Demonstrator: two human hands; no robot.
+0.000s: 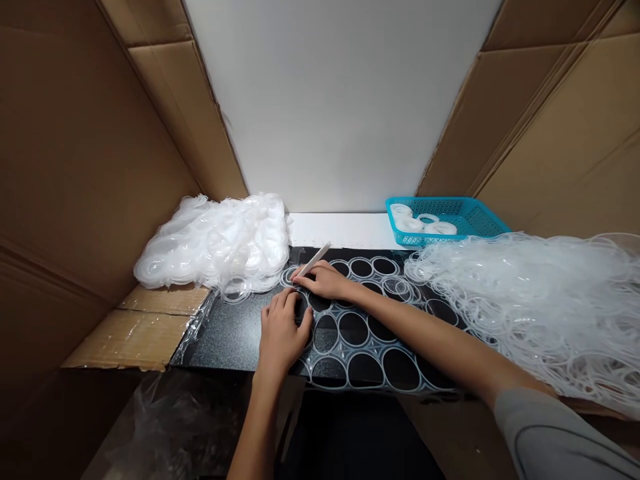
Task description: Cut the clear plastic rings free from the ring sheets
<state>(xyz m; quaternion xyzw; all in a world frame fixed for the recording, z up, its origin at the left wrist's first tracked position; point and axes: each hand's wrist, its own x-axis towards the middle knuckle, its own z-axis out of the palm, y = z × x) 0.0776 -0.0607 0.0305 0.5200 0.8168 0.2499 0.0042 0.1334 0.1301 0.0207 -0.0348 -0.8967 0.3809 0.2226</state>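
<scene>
My right hand (323, 279) is closed around a slim white pen-like stick (316, 257), its upper end pointing up and to the right. Beneath both hands lies a translucent plastic sheet (370, 349) with rows of large round openings, spread on a black speckled board (227, 330). My left hand (285, 327) rests palm down at the sheet's left edge, fingers spread, just nearer to me than the right hand. The stick's lower tip is by a ring at the sheet's far left corner, partly hidden by my fingers. A few loose clear rings (399, 288) lie on the sheet's right part.
A heap of translucent rings (220, 240) sits at the back left, beside a taped cardboard flap (135, 327). To the right is a large tangled pile of thin plastic ring scraps (540, 300). Behind it stands a turquoise basket (480, 217) with white rings (411, 225). Cardboard walls (165, 113) flank both sides.
</scene>
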